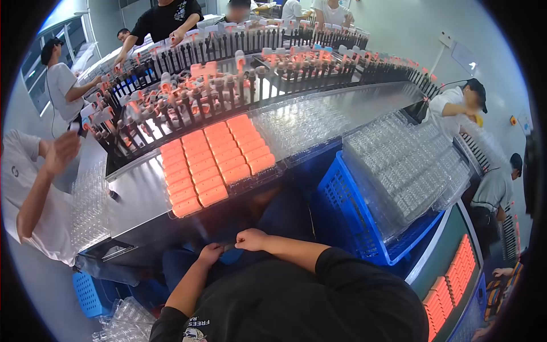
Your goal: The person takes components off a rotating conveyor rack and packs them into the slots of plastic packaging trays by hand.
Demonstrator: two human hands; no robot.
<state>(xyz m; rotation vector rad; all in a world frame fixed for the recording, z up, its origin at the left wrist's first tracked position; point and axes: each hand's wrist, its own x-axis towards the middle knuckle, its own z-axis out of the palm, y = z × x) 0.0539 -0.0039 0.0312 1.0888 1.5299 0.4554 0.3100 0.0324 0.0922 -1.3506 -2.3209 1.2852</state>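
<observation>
My left hand [212, 253] and my right hand [250, 239] are close together over my lap, below the edge of the metal bench. The fingers of both are closed in a pinch. A small greyish piece [229, 247] shows between them, too small to name. In front of my hands, a clear plastic tray [279, 169] filled with rows of orange plastic casings [212, 162] rests on the bench edge. Neither hand touches it.
A conveyor with black upright posts [182, 108] carries orange and white parts beyond the metal bench [137, 194]. To the right, stacked clear trays [399, 165] sit on a blue crate [356, 219]. Another blue basket [91, 293] stands lower left. Several people work around the line.
</observation>
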